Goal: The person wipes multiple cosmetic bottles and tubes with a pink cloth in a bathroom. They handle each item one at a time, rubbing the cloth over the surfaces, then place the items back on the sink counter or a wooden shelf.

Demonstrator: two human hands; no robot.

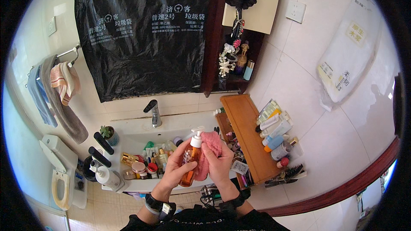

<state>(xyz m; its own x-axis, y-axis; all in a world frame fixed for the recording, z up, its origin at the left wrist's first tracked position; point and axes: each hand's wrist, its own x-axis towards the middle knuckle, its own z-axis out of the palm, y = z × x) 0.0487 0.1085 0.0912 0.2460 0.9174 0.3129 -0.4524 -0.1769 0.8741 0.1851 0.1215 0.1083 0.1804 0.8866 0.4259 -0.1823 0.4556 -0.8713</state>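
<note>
At the left of the frame, towels (64,102) are hanging above a toilet (55,149). Further right, a white dispenser (108,178) is standing near the front left corner of the sink (128,129), with a small plant (110,136) behind it; you should be minding your left forearm on that side. Jars and bottles (147,164) are crowding the sink, so you should be working above them, since a low swing could be tipping the upright ones.

In the lower middle, your left hand (174,170) is gripping the amber bottle (195,155) over the sink's front part, its thumb lying across the front. The white pump (196,139) is pointing up, and you should be bearing the weight on the body, leaving the pump unpressed so nothing is squirting out. Just to the right, your right hand (220,162) is holding the pink cloth (211,139) bunched against the bottle's right side, which is suggesting a wipe. You should be pressing evenly, turning the bottle with the left hand, and shifting that thumb so the part under it is getting covered too.

At the right, a wooden cabinet (245,134) is standing close, with tubes (274,132) beyond it; short strokes should be sparing your right elbow a bump.
</note>
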